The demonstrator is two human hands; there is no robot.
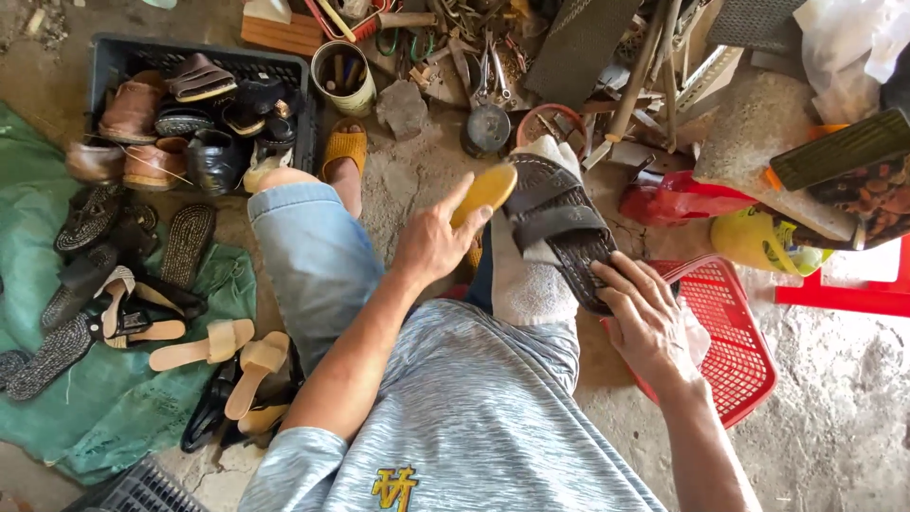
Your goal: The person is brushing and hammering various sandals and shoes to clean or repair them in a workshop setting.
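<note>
The left hand (431, 242) grips a yellow-backed brush (484, 190), fingers curled around its near end, thumb along the side, and the brush tips up and away toward the sandal. The right hand (645, 318) clamps down on the near end of a dark brown sandal (559, 228), fingers spread across the sole edge, thumb tucked under where it can't be seen. That sandal lies on a white cloth (531, 280) draped over the person's knee, straps up, toe pointing away from the body. Brush and sandal are right beside each other, the brush head just at the strap's left edge; whether the bristles are actually touching is hard to call from here.

Just under the right hand sits a red plastic basket (739, 341) on the concrete floor. Off to the left, a green tarp (114, 398) carries a scatter of sandals, beige slides (223, 346) nearest the leg and woven dark ones further out. Behind it, a black crate (118, 57) is packed with brown and black shoes. A tin can (343, 81) stands just beyond the crate, and a jumble of pliers and metal tools (474, 47) fills the far ground. The person's foot in an orange slipper (345, 147) rests beside the crate.
</note>
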